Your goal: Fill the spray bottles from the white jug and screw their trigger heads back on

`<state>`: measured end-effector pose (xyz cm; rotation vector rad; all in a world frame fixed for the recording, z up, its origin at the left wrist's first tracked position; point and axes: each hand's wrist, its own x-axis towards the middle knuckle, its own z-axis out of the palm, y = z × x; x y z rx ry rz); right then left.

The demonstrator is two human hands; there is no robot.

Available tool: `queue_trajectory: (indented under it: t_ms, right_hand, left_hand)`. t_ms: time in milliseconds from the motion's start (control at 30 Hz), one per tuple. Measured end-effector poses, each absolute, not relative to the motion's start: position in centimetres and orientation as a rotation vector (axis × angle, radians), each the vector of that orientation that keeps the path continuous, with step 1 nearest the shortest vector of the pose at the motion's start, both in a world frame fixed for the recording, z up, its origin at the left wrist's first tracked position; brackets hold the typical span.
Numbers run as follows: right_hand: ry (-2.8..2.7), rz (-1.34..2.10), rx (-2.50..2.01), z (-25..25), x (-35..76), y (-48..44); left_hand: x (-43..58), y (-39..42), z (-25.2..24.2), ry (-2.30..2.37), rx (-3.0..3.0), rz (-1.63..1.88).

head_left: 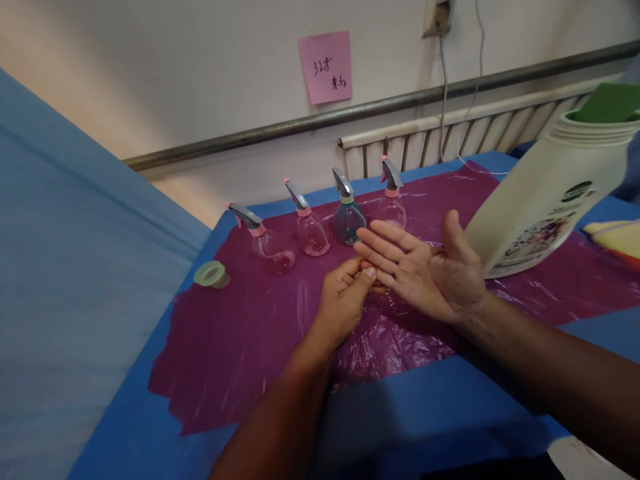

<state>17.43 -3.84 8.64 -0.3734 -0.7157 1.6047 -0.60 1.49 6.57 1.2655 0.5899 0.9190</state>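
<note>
My right hand point(430, 277) is held palm up above the purple plastic sheet point(235, 347), its fingers stretched out and holding nothing. With thumb and fingers closed, my left hand point(343, 300) pinches the little finger of the right hand near its tip. Behind the hands stand several spray bottles with grey trigger heads: a clear one with a pink collar point(273, 250), a second pink-collared one point(313, 233), a teal one point(350, 221) and another pink one point(393, 210), partly hidden by my right fingers. A large cream-coloured jug point(545, 193) stands close to the right hand.
A small pale green cup point(213, 274) sits at the left of the sheet, on the blue table covering point(400, 400). A blue curtain point(85, 253) hangs on the left. At the far right lies a yellow item point(615, 237). A radiator point(480, 130) and hanging cables line the wall.
</note>
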Motion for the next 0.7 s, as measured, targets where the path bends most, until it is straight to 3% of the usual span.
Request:
queue_trajectory:
  t_ms: [500, 700]
  right_hand:
    - [-0.694, 1.602, -0.417, 8.33, 17.52, -3.53]
    - [-0.708, 1.697, -0.367, 8.12, 16.88, -3.96]
  left_hand:
    - [-0.4, 1.31, 6.62, 0.773, 1.315, 0.868]
    - [-0.34, 0.58, 7.23, 0.678, 1.356, 0.642]
